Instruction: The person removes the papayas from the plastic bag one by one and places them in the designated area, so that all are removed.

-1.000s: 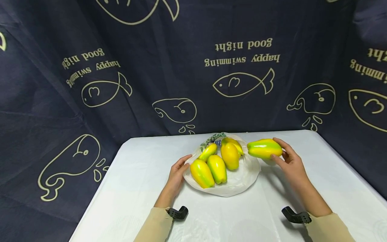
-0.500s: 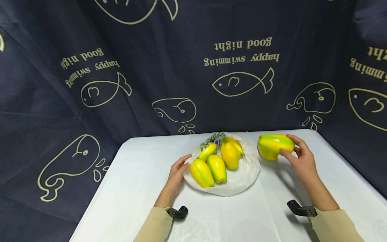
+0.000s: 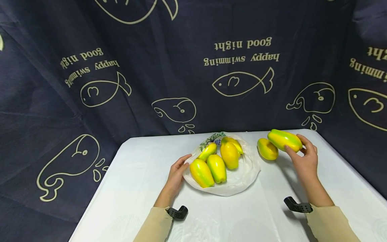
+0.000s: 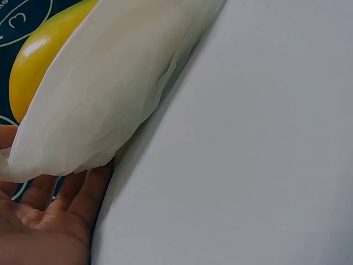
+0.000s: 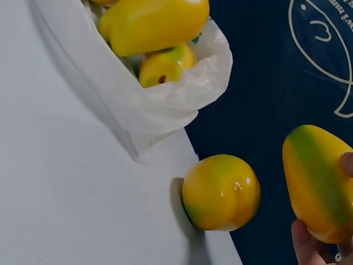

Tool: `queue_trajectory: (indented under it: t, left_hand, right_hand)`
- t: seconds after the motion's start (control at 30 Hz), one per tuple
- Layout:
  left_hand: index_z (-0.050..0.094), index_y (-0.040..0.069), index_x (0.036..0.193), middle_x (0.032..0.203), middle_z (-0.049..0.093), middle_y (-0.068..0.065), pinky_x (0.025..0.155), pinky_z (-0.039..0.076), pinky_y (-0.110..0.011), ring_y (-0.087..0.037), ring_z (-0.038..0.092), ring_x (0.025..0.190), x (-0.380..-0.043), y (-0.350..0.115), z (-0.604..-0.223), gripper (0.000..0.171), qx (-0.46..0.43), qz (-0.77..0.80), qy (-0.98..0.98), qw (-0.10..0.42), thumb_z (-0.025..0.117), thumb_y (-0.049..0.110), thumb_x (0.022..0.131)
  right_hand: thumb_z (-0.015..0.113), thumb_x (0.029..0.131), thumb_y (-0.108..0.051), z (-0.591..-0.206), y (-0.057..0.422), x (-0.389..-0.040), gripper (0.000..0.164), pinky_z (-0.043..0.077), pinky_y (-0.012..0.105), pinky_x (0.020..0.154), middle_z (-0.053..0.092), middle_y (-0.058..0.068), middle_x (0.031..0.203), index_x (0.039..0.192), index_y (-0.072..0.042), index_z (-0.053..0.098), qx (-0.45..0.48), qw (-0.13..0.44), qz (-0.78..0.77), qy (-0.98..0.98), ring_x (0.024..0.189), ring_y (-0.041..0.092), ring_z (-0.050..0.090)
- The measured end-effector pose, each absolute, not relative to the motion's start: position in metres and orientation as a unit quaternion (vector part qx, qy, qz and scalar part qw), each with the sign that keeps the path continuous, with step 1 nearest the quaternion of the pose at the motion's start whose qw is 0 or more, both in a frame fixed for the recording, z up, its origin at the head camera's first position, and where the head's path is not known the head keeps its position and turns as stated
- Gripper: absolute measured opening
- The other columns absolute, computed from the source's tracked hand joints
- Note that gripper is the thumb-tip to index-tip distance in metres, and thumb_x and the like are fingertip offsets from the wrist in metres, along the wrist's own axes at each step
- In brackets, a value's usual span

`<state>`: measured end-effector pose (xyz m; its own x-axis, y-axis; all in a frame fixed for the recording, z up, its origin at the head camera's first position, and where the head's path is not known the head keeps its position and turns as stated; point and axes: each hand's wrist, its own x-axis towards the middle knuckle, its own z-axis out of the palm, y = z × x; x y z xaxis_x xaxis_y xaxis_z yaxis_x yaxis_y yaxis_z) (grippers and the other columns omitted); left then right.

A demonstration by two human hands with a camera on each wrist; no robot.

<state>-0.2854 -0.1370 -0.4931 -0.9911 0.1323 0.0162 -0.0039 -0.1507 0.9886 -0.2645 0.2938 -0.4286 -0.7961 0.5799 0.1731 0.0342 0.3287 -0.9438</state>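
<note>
A white plastic bag, its mouth spread wide, sits on the table with several yellow-green papayas inside. At its left side my left hand holds the rim, with fingers under the outside of the plastic in the left wrist view. My right hand grips another papaya, raised and lying sideways, to the right of the bag. One loose papaya rests on the table between the bag and the held fruit. The right wrist view shows the held papaya at its right edge.
The white-covered table ends at the back against a dark blue curtain printed with fish and whales. A black band with a camera is on the left wrist, and a similar band on the right.
My right hand has carried its papaya rightward and farther back, away from the bag, tilting it. The loose papaya behind it has come into full sight. The left hand stays at the rim.
</note>
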Motion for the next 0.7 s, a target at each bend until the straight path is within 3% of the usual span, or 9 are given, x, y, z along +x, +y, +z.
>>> queue_trajectory:
  t: [0.2, 0.33, 0.53, 0.7]
  left_hand:
    - [0.055, 0.01, 0.142, 0.153, 0.048, -0.007, 0.096, 0.052, -0.019, -0.015, 0.052, 0.131, -0.286, -0.136, -0.494, 0.041, 0.046, 0.761, 0.646, 0.044, 0.052, 0.011, 0.101]
    - [0.056, 0.01, 0.141, 0.153, 0.048, -0.007, 0.095, 0.052, -0.019, -0.014, 0.054, 0.128, -0.286, -0.137, -0.494, 0.041, 0.042, 0.762, 0.645, 0.043, 0.052, 0.011, 0.101]
    - [0.055, 0.011, 0.142, 0.153, 0.048, -0.007, 0.096, 0.052, -0.02, -0.014, 0.053, 0.13, -0.285, -0.137, -0.493, 0.041, 0.045, 0.757, 0.651, 0.044, 0.052, 0.012, 0.101]
    - [0.055, 0.011, 0.142, 0.153, 0.048, -0.007, 0.097, 0.052, -0.02, -0.015, 0.053, 0.13, -0.286, -0.137, -0.493, 0.041, 0.045, 0.758, 0.65, 0.046, 0.052, 0.012, 0.1]
  right_hand:
    - [0.072, 0.09, -0.024, -0.434, 0.297, -0.269, 0.061, 0.04, 0.003, 0.078, 0.042, -0.019, 0.13, 0.144, -0.033, 0.045, -0.227, 0.249, 0.569, -0.75, 0.11, 0.001, 0.041]
    - [0.071, 0.091, -0.025, -0.44, 0.299, -0.273, 0.062, 0.041, 0.007, 0.086, 0.043, -0.012, 0.138, 0.145, -0.032, 0.041, -0.242, 0.241, 0.57, -0.747, 0.112, 0.002, 0.041]
    - [0.069, 0.092, -0.027, -0.45, 0.301, -0.278, 0.065, 0.04, 0.027, 0.11, 0.038, 0.002, 0.149, 0.147, -0.027, 0.035, -0.263, 0.222, 0.558, -0.755, 0.128, 0.018, 0.041]
    - [0.07, 0.091, -0.03, -0.456, 0.303, -0.28, 0.067, 0.039, 0.035, 0.112, 0.033, 0.01, 0.15, 0.145, -0.021, 0.032, -0.278, 0.212, 0.543, -0.763, 0.127, 0.026, 0.04]
